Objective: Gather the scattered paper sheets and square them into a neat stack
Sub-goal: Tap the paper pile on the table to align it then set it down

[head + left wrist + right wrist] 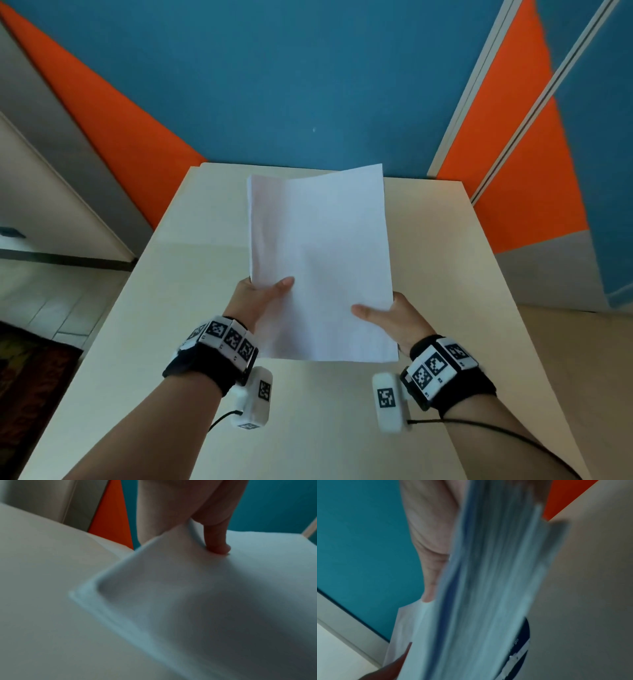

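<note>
Both hands grip one stack of paper sheets (320,260) by its near end: the left hand (262,301) pinches the left edge with its thumb laid on the top sheet, the right hand (394,317) pinches the right edge likewise. The stack is held above the pale table (191,342), sheet edges nearly flush, the top sheet's far right corner lifted slightly. Orange and teal wall panels (274,85) stand behind the table.

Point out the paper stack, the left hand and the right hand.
paper stack (322,260), head view, top sheet's middle.
left hand (260,301), head view, base of thumb.
right hand (394,318), head view, base of thumb.
</note>
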The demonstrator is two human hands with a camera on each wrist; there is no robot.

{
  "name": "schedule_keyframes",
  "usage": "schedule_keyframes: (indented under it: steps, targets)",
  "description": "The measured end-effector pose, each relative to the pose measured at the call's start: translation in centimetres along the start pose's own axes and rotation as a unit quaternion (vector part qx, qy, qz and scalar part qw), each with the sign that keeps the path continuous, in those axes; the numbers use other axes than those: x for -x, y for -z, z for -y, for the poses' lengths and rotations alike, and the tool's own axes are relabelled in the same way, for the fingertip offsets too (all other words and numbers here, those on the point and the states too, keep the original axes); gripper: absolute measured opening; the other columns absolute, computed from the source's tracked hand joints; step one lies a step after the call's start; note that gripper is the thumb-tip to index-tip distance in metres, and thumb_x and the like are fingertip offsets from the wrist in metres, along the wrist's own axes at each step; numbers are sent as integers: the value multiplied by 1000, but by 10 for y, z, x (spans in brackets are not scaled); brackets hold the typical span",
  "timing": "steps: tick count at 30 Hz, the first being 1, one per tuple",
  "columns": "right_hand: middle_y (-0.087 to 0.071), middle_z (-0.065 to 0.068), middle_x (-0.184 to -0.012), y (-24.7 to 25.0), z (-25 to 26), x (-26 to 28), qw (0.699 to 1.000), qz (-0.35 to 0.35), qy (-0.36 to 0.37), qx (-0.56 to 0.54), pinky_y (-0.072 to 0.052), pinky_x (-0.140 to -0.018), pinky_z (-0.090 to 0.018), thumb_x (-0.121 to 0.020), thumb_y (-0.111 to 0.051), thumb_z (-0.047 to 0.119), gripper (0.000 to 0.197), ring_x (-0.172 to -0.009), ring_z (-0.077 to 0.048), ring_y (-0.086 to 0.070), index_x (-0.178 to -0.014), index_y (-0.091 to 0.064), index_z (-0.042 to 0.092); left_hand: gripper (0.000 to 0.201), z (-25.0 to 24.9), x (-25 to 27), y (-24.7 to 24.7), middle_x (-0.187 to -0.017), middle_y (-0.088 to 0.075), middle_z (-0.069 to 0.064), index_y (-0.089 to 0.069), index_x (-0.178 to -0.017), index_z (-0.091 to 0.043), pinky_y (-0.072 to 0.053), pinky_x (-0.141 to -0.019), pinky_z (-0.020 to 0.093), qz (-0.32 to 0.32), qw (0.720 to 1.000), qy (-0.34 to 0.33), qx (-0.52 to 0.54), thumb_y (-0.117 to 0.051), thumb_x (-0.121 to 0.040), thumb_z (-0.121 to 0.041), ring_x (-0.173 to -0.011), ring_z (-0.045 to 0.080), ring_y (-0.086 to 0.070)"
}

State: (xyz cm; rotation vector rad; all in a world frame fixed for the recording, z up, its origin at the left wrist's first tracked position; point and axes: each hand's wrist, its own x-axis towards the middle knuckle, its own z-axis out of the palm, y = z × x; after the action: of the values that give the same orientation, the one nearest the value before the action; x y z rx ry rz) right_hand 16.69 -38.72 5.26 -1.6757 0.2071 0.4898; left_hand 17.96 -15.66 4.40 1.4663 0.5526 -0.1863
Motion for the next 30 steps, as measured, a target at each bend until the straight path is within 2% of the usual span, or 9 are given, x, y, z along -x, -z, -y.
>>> schedule_keyframes:
  steps: [4,8,10,13,14,18,22,26,30]
  targets:
    - [-66,17,-93,-15,0,-14,999,22,-16,17,-43,-96,-27,-77,-71,30,21,-96,-5,-61,-94,-60,29,36,-7,-21,9,-96,-70,18,-66,-100,-2,-53,-87,42,-24,1000,20,-3,-79,-69,-15,-90,34,-67]
    - [-68,1,-108,-25,-1,-30,999,-23,-40,-11,-42,-103,-38,-84,-65,18,36,-107,-19,-61,-119,-58,11,51,-18,-52,19,-104,-70,15,-63,-109,1,-53,-86,38,9,997,36,-67,-78,-71,-28,-95,31,-66]
    - [-67,-3,-114,-25,5,-36,998,-26,-49,-28,-40,-107,-44,-77,-72,27,50,-110,-21,-61,-121,-57,9,57,-26,-71,26,-99,-70,10,-64,-107,-1,-55,-85,41,28,992,39,-114,-69,-75,-47,-89,27,-66]
    - [-70,-2,-111,-20,8,-52,997,-56,-44,-37,-43,-102,-40,-35,-83,62,100,-106,-19,-63,-117,-60,11,53,-43,-107,47,-90,-65,2,-60,-99,-7,-52,-78,36,-9,984,19,-177,-52,-83,-57,-83,23,-63]
    - [-71,-3,-108,-19,9,-57,996,-65,-44,-45,-45,-98,-39,-34,-83,61,100,-103,-20,-64,-116,-61,9,50,-48,-121,57,-95,-67,5,-60,-100,-8,-51,-82,38,-37,975,12,-218,-51,-85,-54,-89,26,-63]
    - [-70,-4,-102,-10,11,-72,992,-78,-51,-85,-48,-75,-28,-76,-73,25,50,-95,-19,-64,-118,-59,4,46,-57,-173,106,-130,-57,18,-59,-121,-2,-42,-98,40,-166,902,45,-395,-54,-89,-35,-116,37,-54]
    - [-74,1,-98,-1,0,-81,993,-82,-56,-71,-49,-77,-30,-16,-85,62,100,-96,-20,-66,-103,-64,17,64,-58,-199,130,-140,-35,21,-43,-133,-2,-36,-100,47,-259,848,112,-449,-62,-82,-37,-126,39,-38]
    - [-76,3,-93,3,-5,-84,993,-71,-49,-85,-50,-77,-30,-12,-86,61,102,-93,-18,-68,-102,-65,17,99,-56,-219,140,-141,-32,23,-31,-139,1,-29,-107,49,-280,826,152,-465,-72,-68,-54,-131,38,-31]
    - [-71,-7,-109,2,-6,-85,992,-72,-51,-85,-48,-94,-39,-15,-87,59,115,-103,-25,-64,-115,-61,10,112,-59,-238,157,-140,-35,24,-30,-138,2,-31,-107,48,-270,821,173,-473,-78,-56,-59,-130,38,-33]
